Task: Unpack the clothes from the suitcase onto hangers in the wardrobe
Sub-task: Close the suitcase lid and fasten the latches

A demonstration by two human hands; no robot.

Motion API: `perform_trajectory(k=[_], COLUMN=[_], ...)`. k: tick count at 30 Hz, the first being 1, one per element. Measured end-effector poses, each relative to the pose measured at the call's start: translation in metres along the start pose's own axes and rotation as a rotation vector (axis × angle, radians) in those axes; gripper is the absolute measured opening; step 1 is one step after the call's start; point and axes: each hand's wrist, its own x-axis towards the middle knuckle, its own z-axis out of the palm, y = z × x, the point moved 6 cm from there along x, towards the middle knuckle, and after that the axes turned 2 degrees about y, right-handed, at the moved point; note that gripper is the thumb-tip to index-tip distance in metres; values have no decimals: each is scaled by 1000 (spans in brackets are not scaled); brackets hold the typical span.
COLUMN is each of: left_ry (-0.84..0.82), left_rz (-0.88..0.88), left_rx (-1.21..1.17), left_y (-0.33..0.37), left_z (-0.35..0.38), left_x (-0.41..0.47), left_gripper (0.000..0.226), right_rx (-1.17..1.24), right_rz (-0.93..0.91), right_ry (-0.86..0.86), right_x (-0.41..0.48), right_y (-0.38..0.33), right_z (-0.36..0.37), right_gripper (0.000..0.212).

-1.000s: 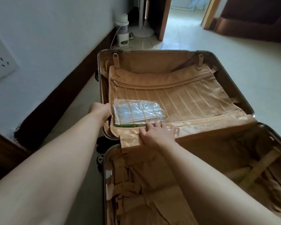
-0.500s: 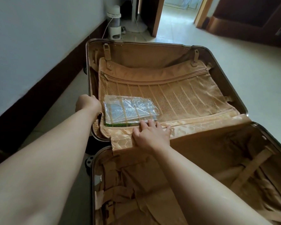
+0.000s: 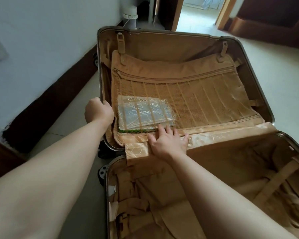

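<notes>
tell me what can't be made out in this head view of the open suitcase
Head view only.
- Packet contents: blurred by the mesh and its wrapping.
- Left hand fingertips: hidden over the suitcase rim.
- Near half: cut by the bottom edge, partly covered by the right arm; any clothes under the lining unseen.
- Wardrobe, hangers: outside the frame.

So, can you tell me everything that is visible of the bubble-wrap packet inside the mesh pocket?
The bubble-wrap packet is flat, rectangular, clear and shiny, with a green edge along its near side. It lies inside the mesh pocket, in its near left corner, in the far half of the open suitcase. The tan mesh covers it. The right hand rests its fingertips at its near edge, over the mesh. Its contents cannot be told.
</notes>
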Motion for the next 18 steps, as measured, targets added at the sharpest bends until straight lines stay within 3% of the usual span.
perform_trajectory(k=[4, 7, 14, 18], left_ry=[43, 69, 135, 144], left_rz=[55, 114, 222, 245], left_rx=[-62, -129, -240, -323], left_y=[2, 5, 7, 0], left_z=[-12, -21, -45, -55], left_x=[-7, -13, -35, -49], left_gripper=[23, 25, 23, 21], right_rx=[106, 428, 964, 1154], right_rz=[63, 88, -150, -173], right_ry=[5, 35, 129, 132], right_x=[3, 12, 21, 27], right_y=[1, -12, -95, -109], right_z=[-5, -19, -99, -153], right_gripper=[61, 57, 45, 42])
